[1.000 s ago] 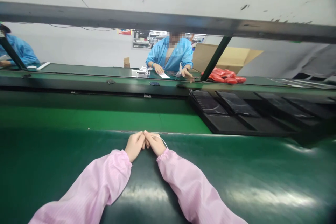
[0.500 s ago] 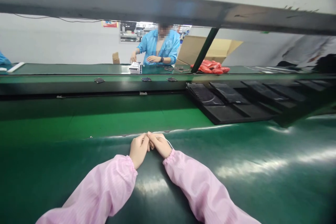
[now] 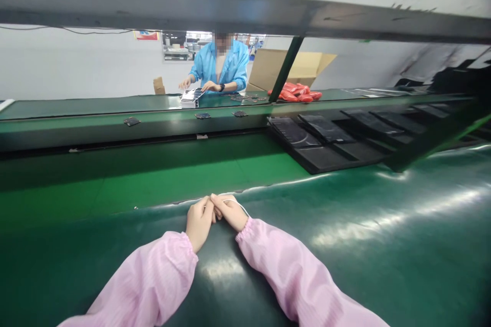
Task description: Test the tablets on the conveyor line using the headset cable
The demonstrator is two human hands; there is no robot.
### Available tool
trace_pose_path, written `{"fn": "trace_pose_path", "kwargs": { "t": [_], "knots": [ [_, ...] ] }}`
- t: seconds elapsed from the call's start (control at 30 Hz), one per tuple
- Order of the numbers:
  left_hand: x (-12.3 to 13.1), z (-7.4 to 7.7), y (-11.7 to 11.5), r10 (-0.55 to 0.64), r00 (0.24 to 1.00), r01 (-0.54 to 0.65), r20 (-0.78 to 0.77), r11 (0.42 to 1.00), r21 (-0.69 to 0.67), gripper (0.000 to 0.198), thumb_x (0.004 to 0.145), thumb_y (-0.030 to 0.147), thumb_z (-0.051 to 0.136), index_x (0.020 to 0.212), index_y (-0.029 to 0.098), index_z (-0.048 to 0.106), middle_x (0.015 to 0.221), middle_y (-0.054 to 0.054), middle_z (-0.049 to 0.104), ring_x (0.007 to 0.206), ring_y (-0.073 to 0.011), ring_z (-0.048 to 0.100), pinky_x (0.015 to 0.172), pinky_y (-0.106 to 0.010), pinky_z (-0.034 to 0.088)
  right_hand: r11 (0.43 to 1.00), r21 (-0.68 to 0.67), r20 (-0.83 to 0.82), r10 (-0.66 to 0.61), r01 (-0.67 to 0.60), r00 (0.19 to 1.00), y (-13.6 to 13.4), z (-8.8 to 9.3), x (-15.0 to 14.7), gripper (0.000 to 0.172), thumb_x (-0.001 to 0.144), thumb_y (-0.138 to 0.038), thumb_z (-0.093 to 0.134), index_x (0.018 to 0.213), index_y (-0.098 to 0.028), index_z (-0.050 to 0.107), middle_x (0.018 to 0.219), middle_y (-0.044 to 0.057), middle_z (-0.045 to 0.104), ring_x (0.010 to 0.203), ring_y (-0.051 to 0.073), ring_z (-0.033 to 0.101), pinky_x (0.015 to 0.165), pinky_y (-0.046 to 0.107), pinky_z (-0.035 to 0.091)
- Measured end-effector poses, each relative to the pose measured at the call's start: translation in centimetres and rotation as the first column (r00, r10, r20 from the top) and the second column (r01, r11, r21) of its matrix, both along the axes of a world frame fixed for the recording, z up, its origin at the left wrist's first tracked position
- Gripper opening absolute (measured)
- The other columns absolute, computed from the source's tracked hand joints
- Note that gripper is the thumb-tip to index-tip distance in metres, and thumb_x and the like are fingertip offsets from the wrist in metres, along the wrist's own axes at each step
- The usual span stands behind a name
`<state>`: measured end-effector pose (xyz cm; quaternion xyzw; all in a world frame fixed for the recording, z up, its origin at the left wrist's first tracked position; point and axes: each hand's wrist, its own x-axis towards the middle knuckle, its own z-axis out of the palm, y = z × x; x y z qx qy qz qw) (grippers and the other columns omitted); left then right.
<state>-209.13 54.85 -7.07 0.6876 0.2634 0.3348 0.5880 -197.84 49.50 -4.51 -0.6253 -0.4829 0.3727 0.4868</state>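
Note:
My left hand (image 3: 199,220) and my right hand (image 3: 232,213) meet at the fingertips, just above the near edge of the green work surface (image 3: 222,286). Both are closed, with thumbs and fingers pinched together. A thin white cord (image 3: 242,208) loops over the back of my right hand towards its cuff. Whatever lies between the fingers is hidden. Pink elasticated sleeves cover both my forearms.
A sunken green belt (image 3: 153,179) runs beyond my hands. On it at right sit black trays (image 3: 333,159) with dark flat pieces. A slanted green post (image 3: 425,143) stands at right. Across, a co-worker in blue (image 3: 240,64) handles a white-and-black sheet (image 3: 192,94) near red bundles (image 3: 295,93).
The view has swung slightly right, so the background sits further left. My hands keep nearly the same joined pose. The co-worker's white-and-black sheet is now tilted up between their hands.

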Motion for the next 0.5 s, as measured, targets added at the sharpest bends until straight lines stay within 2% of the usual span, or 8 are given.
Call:
{"fn": "trace_pose_path", "kwargs": {
  "t": [0.5],
  "knots": [
    [0.40, -0.19, 0.28, 0.011, 0.998, -0.011, -0.059, 1.000, -0.002, 0.047, 0.095, 0.052, 0.035, 0.061, 0.023, 0.050, 0.055, 0.001, 0.055, 0.056, -0.0154, 0.053, 0.063, -0.028, 0.036, 1.000, -0.012, -0.013, -0.025, 0.025, 1.000, 0.22, -0.31, 0.34, 0.069, 0.083, -0.080, 0.046, 0.044, -0.023, 0.042, 0.041, -0.001, 0.049, 0.044, 0.012, 0.051, 0.051, 0.027, 0.037]
  ]
}}
